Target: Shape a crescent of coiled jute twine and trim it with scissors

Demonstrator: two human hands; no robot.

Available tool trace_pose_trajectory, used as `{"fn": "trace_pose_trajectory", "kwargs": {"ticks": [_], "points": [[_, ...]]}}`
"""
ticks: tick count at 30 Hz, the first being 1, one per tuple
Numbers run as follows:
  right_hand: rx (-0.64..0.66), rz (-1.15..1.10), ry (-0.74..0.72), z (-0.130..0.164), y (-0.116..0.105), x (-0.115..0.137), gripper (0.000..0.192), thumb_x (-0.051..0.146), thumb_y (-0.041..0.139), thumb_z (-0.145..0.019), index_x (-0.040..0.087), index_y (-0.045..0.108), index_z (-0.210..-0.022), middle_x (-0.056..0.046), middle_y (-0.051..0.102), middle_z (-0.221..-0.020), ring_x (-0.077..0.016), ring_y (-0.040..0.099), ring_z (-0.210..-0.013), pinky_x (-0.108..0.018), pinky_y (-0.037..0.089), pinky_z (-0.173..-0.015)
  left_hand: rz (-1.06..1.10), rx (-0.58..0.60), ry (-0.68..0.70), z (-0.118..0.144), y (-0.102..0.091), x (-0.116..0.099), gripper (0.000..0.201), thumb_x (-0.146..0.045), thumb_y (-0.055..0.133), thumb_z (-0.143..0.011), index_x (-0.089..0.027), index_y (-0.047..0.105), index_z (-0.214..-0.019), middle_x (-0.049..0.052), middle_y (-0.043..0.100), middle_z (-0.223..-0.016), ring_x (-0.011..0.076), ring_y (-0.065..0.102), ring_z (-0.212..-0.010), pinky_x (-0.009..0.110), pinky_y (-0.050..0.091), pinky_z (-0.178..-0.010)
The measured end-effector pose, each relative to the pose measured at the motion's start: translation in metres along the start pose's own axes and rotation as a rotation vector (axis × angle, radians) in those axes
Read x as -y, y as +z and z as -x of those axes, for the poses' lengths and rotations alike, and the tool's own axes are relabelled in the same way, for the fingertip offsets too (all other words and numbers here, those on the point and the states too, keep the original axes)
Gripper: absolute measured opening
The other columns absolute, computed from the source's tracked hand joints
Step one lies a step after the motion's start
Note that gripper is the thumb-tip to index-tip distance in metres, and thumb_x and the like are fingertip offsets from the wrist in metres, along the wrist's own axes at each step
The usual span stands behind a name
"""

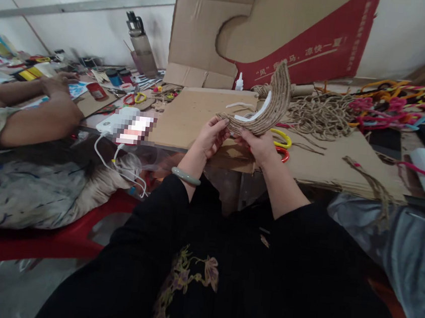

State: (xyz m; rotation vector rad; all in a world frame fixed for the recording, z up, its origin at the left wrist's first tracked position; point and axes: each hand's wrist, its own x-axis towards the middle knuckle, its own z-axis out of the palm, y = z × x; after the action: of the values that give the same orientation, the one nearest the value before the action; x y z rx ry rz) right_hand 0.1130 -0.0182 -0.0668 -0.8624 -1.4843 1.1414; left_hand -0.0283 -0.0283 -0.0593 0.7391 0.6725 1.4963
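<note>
Between my two hands is a crescent-shaped piece covered in rows of brown twine (pixel 279 98), with a white strip (pixel 255 112) along its inner curve. My left hand (pixel 215 134) pinches its left tip with the fingertips. Lower down on the curve, my right hand (pixel 258 142) grips it with the thumb on top. The right end of the crescent points upward. Scissors with yellow and red handles (pixel 283 138) lie just beyond my right hand, partly hidden. Cardboard (pixel 198 112) covers the table under the work.
Tangled twine (pixel 319 114) and bright cords (pixel 393 104) lie at the right. A glue bottle (pixel 239 82) stands before an upright cardboard sheet (pixel 210 32). At left are a water bottle (pixel 143 45), a white power bank (pixel 120 120) with cables, and another person's arm (pixel 46 116).
</note>
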Motion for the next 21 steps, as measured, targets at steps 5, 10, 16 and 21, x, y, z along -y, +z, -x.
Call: {"fn": "trace_pose_trajectory", "kwargs": {"ticks": [5,10,16,21], "points": [[0.035,0.098,-0.076,0.0011,-0.0008,-0.0014,0.032,0.050,0.067,-0.068,0.021,0.064,-0.081,-0.004,0.065,-0.072,-0.0202,0.061,-0.064,-0.042,0.057,-0.069,-0.048,-0.006,0.031,-0.0008,0.0006,0.0010,0.007,-0.014,0.065,-0.075,-0.016,0.059,-0.073,-0.003,0.065,-0.069,0.0048,0.058,-0.059,0.016,0.044,-0.056],[0.042,0.092,-0.092,0.0017,-0.0007,-0.0019,0.028,0.045,0.065,-0.070,0.021,0.065,-0.084,-0.004,0.065,-0.073,-0.0215,0.063,-0.069,-0.043,0.056,-0.072,-0.101,-0.059,0.028,-0.0002,0.0010,0.0003,0.006,-0.019,0.061,-0.078,-0.017,0.059,-0.073,-0.002,0.064,-0.071,0.0066,0.058,-0.062,0.019,0.045,-0.062],[0.063,0.045,-0.075,0.0025,0.0006,0.0012,0.024,0.040,0.066,-0.068,0.020,0.064,-0.083,-0.004,0.065,-0.073,-0.0198,0.061,-0.063,-0.043,0.057,-0.069,-0.103,-0.062,0.005,-0.0018,0.0001,0.0003,0.012,-0.021,0.061,-0.078,-0.018,0.056,-0.068,-0.002,0.062,-0.068,0.0073,0.057,-0.061,0.021,0.045,-0.064],[0.068,0.001,-0.062,0.0027,0.0014,0.0043,0.024,0.040,0.067,-0.066,0.021,0.063,-0.080,-0.003,0.064,-0.069,-0.0180,0.058,-0.057,-0.042,0.056,-0.066,-0.041,-0.088,0.001,-0.0027,0.0001,-0.0002,0.012,-0.020,0.057,-0.082,-0.018,0.056,-0.070,-0.004,0.062,-0.066,0.0071,0.058,-0.059,0.021,0.045,-0.061]]}}
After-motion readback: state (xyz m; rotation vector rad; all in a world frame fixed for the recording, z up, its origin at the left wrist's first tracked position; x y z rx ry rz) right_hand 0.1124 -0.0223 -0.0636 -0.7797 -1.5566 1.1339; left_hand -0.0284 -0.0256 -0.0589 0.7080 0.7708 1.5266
